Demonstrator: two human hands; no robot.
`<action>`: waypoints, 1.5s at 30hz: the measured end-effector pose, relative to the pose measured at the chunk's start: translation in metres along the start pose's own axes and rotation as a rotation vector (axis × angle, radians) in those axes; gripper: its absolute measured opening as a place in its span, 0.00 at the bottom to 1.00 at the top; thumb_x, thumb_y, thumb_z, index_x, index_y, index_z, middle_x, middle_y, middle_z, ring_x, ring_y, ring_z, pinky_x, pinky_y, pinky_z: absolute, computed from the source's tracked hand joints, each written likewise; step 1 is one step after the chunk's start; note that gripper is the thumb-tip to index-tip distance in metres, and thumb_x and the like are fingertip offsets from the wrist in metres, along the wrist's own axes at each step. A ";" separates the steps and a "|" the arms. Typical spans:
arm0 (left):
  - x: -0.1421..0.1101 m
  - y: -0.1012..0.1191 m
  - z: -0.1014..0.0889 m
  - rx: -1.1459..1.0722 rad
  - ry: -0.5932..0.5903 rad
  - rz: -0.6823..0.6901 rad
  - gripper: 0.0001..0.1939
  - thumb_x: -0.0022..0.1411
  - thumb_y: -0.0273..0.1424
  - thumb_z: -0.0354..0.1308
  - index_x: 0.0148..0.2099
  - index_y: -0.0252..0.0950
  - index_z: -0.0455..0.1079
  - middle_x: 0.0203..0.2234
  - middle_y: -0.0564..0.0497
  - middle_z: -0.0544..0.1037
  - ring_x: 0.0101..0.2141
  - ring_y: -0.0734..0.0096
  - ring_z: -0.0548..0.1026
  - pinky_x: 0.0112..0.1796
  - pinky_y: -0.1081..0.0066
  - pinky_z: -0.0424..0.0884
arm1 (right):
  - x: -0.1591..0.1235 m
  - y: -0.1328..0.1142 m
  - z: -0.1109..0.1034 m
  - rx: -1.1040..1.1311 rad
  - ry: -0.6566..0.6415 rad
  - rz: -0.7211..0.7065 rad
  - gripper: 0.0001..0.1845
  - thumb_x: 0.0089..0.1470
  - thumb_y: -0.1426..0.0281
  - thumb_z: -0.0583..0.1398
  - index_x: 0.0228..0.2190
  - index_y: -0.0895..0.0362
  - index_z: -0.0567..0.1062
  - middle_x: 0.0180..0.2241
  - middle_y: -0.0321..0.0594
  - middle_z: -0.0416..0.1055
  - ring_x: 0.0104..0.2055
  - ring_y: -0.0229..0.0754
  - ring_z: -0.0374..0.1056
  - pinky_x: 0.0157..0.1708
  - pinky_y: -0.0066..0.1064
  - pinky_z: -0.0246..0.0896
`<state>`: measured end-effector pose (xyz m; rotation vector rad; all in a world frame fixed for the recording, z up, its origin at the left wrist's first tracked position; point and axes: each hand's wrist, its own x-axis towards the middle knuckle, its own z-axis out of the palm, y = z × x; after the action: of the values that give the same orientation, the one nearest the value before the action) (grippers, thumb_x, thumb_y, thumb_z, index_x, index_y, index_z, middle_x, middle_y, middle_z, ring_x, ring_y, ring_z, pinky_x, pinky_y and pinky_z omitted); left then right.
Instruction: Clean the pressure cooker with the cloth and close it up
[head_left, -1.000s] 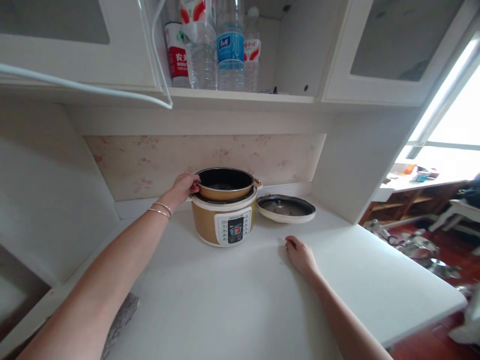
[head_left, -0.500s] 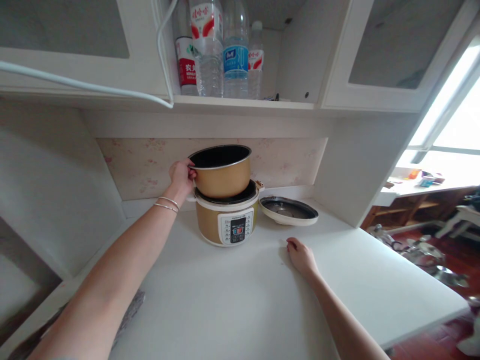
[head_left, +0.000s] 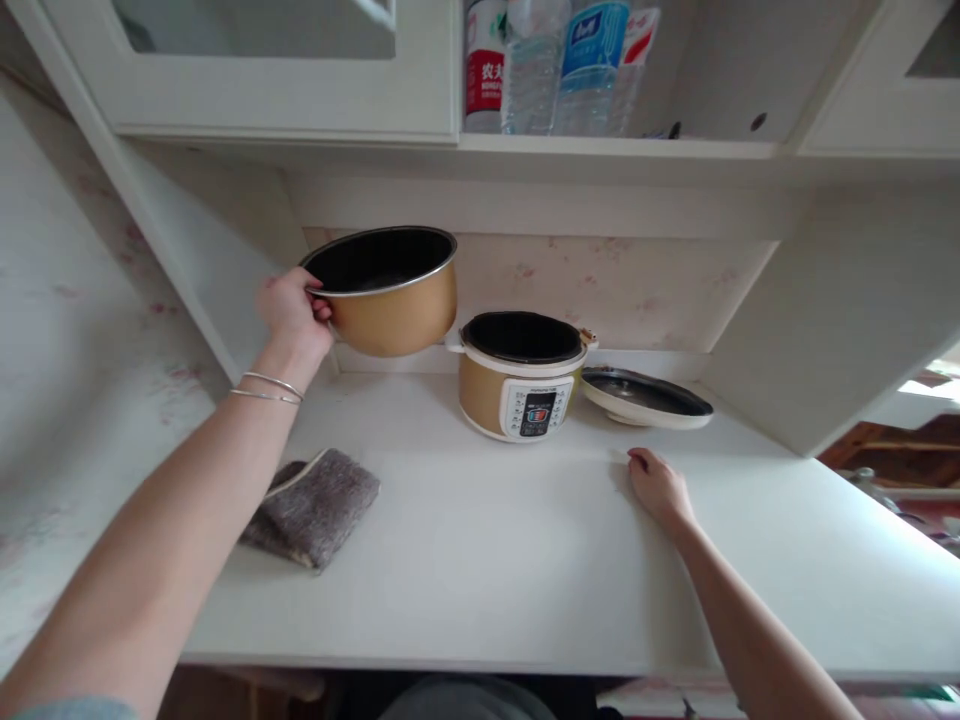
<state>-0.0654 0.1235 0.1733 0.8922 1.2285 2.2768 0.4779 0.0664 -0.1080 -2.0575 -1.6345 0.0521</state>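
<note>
Lifted off the gold-and-white electric cooker (head_left: 484,395), your round gold metal pot (head_left: 397,315) now hangs to its left | white countertop (head_left: 465,560), floral-papered wall (head_left: 600,285) | left hand (head_left: 289,310) grips the pot's left rim; right hand (head_left: 658,485), fingers curled closed, rests on the countertop | red-and-white bottle label (head_left: 486,75) shows "农", "NONGF"; cooker panel (head_left: 535,410) lettering too small

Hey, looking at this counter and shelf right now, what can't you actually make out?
All in the head view:
- Small print on the rice cooker's control panel: too small.
- Bottom of the cooker's cavity: dark, and the front rim blocks it.
- Tops of the bottles: cut off by the upper edge.
- Far left of the cloth: behind the left forearm.
- Right palm: hidden by the right hand itself.
</note>
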 end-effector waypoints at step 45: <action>-0.041 -0.145 -0.147 0.509 -0.244 -0.296 0.09 0.58 0.37 0.52 0.36 0.36 0.60 0.14 0.58 0.66 0.14 0.72 0.69 0.17 0.75 0.67 | -0.175 -0.395 0.005 0.332 -0.483 -1.055 0.21 0.58 0.57 0.55 0.50 0.53 0.68 0.48 0.42 0.69 0.50 0.47 0.65 0.49 0.39 0.61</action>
<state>-0.1314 0.0894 -0.0236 1.0372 1.7249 1.5974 0.0714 -0.0348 -0.0001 -0.7852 -2.5870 0.4348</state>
